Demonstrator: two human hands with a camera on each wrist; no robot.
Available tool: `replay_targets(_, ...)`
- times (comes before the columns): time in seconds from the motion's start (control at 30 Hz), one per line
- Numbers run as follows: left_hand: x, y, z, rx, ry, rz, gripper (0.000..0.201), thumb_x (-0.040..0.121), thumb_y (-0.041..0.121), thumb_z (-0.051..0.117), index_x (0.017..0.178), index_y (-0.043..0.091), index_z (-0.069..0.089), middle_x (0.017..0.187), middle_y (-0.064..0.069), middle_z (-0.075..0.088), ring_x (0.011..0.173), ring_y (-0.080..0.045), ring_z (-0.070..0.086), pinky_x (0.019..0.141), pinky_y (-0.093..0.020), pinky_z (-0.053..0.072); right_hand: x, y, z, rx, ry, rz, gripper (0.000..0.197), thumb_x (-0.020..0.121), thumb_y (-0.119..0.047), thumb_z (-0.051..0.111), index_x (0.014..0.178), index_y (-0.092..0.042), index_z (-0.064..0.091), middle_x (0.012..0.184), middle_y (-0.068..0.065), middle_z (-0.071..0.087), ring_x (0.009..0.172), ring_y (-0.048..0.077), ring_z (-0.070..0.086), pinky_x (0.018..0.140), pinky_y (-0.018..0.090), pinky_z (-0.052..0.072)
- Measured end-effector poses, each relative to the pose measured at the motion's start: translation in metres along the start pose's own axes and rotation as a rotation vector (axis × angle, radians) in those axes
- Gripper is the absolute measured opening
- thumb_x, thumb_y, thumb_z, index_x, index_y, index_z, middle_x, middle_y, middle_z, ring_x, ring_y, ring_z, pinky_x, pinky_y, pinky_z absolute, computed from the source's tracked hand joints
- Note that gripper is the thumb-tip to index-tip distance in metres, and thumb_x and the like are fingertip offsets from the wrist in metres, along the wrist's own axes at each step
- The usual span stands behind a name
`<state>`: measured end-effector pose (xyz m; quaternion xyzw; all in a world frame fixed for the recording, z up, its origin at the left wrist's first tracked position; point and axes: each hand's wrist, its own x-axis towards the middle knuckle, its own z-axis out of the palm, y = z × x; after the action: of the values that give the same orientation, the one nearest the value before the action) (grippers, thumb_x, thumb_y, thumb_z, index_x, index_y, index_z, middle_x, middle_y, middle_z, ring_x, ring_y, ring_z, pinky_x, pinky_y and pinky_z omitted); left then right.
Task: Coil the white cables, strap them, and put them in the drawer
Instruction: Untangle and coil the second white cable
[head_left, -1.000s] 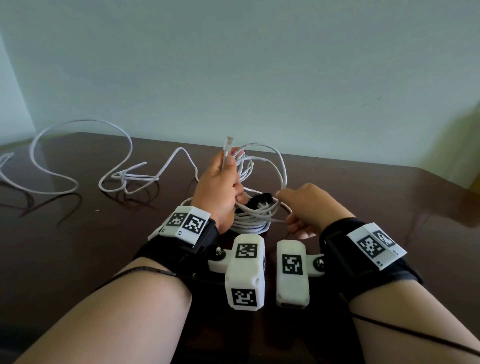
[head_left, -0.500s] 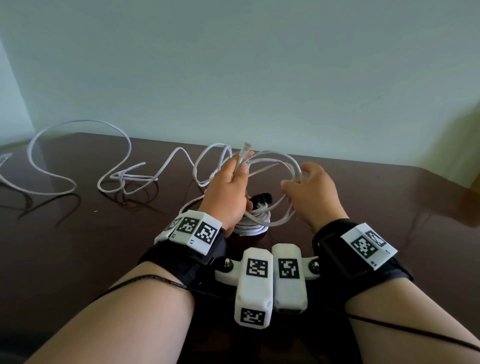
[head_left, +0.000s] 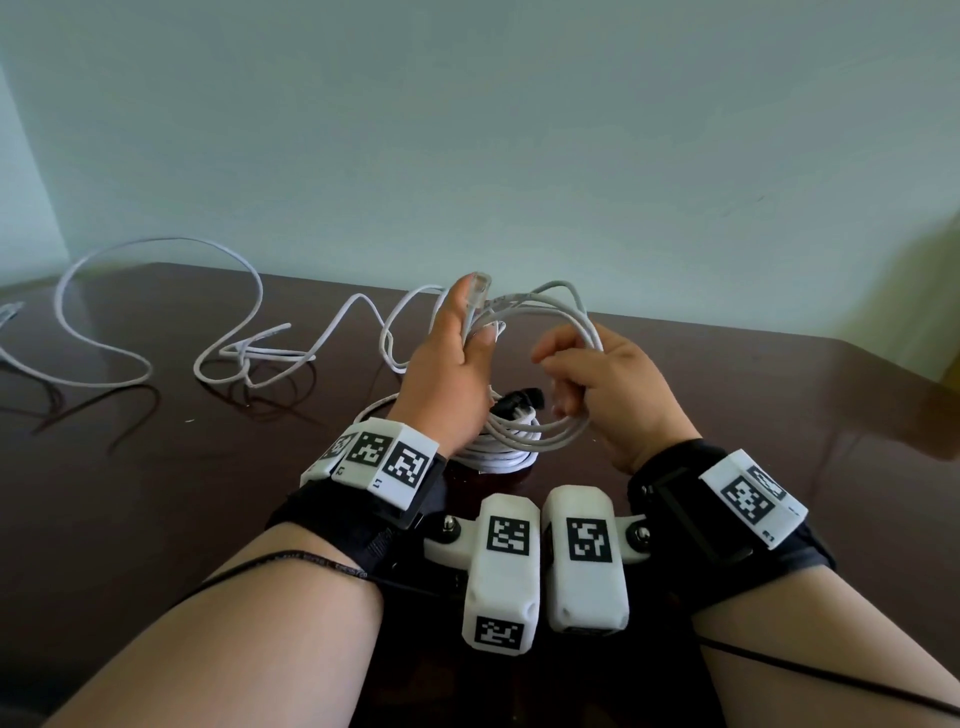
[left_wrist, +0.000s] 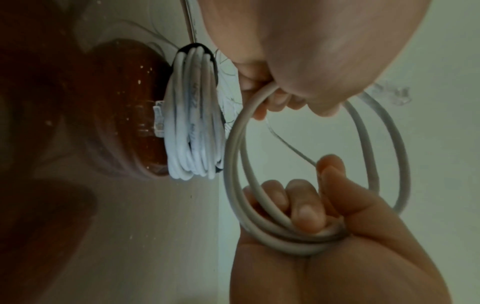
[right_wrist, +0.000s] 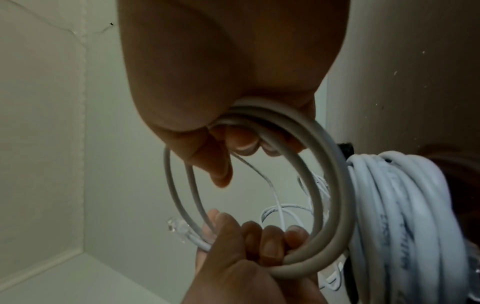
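Observation:
My left hand (head_left: 467, 338) grips a few loops of a white cable (head_left: 582, 322) above the table, with the cable's clear plug (head_left: 480, 285) sticking up past the thumb. My right hand (head_left: 566, 379) curls its fingers round the opposite side of the same loops. In the left wrist view the left hand (left_wrist: 275, 98) is at the top and the right hand (left_wrist: 306, 205) at the bottom of the loops (left_wrist: 233, 144). Under the hands lies a coiled white cable (head_left: 501, 454) bound by a black strap (head_left: 519, 402). That coil (right_wrist: 402, 205) also fills the right of the right wrist view.
The uncoiled length of the cable (head_left: 249, 358) snakes leftward over the dark brown table (head_left: 156, 493) in wide bends to the far left edge. A pale wall stands right behind the table. No drawer is in view.
The right hand has risen from the table to the right side of the loops. The loose cable has been drawn closer to the left hand, which has moved slightly right.

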<state>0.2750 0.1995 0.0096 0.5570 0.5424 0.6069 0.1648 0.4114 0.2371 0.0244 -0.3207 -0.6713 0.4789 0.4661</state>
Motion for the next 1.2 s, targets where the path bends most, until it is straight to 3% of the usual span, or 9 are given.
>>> replay_targets(0.1,0.001,0.001,-0.001,0.014,-0.04,0.039,0.054,0.1,0.019,0.043,0.147,0.036,0.023,0.14,0.012,0.046,0.108,-0.03,0.061,0.091,-0.031,0.051,-0.001,-0.001,0.0,-0.059,-0.077,-0.005,0.024,0.085,0.003,0.051,0.072,-0.012,0.063,0.037,-0.005,0.039,0.044,0.017,0.033,0.053,0.03,0.031)
replay_targets(0.23,0.007,-0.003,-0.005,0.037,-0.075,0.021,0.055,0.097,0.019,0.046,0.146,0.036,0.028,0.092,-0.005,0.063,0.055,-0.006,0.055,0.052,-0.01,0.045,-0.005,-0.004,-0.002,-0.093,-0.192,-0.02,0.024,0.086,0.004,0.05,0.076,-0.01,0.067,0.036,-0.006,0.04,0.041,0.013,0.033,0.05,0.028,0.029)
replay_targets(0.37,0.012,-0.005,-0.009,0.062,-0.064,0.071,0.056,0.096,0.018,0.048,0.143,0.042,0.031,0.056,0.012,0.049,0.053,-0.002,0.048,0.067,-0.016,0.048,-0.006,-0.003,-0.001,-0.105,-0.311,-0.031,0.026,0.082,0.0,0.051,0.072,-0.015,0.071,0.036,-0.005,0.036,0.041,0.014,0.028,0.048,0.027,0.024)
replay_targets(0.53,0.016,-0.011,-0.014,0.012,-0.159,0.083,0.057,0.091,0.022,0.056,0.138,0.049,0.037,0.082,-0.018,0.06,0.087,-0.021,0.062,0.091,-0.014,0.045,-0.005,-0.005,-0.003,-0.103,-0.364,-0.024,0.023,0.069,-0.009,0.049,0.069,-0.014,0.071,0.036,-0.002,0.032,0.04,0.014,0.026,0.048,0.027,0.022)
replay_targets(0.63,0.014,-0.004,-0.015,-0.041,-0.186,0.141,0.061,0.089,0.015,0.062,0.135,0.047,0.04,0.08,0.012,0.036,0.069,0.003,0.034,0.085,-0.017,0.043,-0.006,-0.008,-0.004,-0.091,-0.396,-0.023,0.022,0.069,-0.008,0.05,0.069,-0.013,0.072,0.038,-0.002,0.031,0.039,0.011,0.025,0.047,0.026,0.019)
replay_targets(0.67,0.015,-0.002,-0.015,-0.07,-0.172,0.178,0.066,0.088,0.01,0.063,0.135,0.048,0.036,0.118,-0.003,0.03,0.104,-0.02,0.035,0.082,-0.014,0.041,-0.006,-0.009,-0.004,-0.076,-0.41,-0.021,0.023,0.068,-0.008,0.05,0.068,-0.014,0.072,0.037,-0.003,0.03,0.039,0.012,0.024,0.049,0.028,0.017)
replay_targets(0.7,0.016,0.0,-0.016,-0.101,-0.17,0.212,0.071,0.087,0.008,0.063,0.133,0.051,0.032,0.076,-0.012,0.05,0.066,-0.011,0.052,0.08,-0.014,0.04,-0.006,-0.009,-0.003,-0.063,-0.427,-0.018,0.024,0.068,-0.007,0.05,0.067,-0.015,0.072,0.037,-0.003,0.029,0.04,0.013,0.023,0.051,0.032,0.015)
replay_targets(0.8,0.015,0.004,-0.018,-0.096,-0.243,0.22,0.069,0.085,0.012,0.064,0.128,0.059,0.037,0.097,-0.032,0.052,0.082,-0.018,0.056,0.09,-0.026,0.045,-0.008,-0.01,-0.003,-0.072,-0.475,-0.01,0.024,0.066,-0.008,0.051,0.066,-0.015,0.073,0.036,-0.003,0.027,0.042,0.017,0.02,0.057,0.043,0.011)
replay_targets(1.2,0.017,-0.001,-0.017,0.095,-0.13,0.084,0.014,0.091,0.025,0.06,0.091,0.013,0.054,0.071,0.003,0.063,0.07,-0.019,0.06,0.073,-0.033,0.047,-0.005,-0.01,-0.001,-0.097,0.014,-0.218,0.028,0.081,0.006,0.06,0.07,-0.019,0.065,0.048,-0.013,0.055,0.044,-0.001,0.044,0.048,0.012,0.038)
